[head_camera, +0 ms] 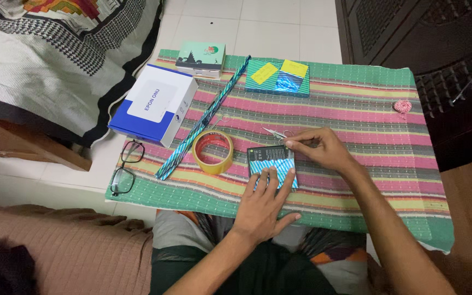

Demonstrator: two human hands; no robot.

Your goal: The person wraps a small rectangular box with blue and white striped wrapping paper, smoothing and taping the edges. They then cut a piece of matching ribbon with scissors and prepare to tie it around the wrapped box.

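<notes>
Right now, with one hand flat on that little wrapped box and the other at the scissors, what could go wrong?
1. The scissors under the right hand point away across the striped cloth; snipping near the left hand, which presses on the small box, could nick a finger.
2. The shiny teal paper on the box may slip or tear if pressure eases.
3. The eyeglasses hang over the cloth's edge and might get knocked.
</notes>
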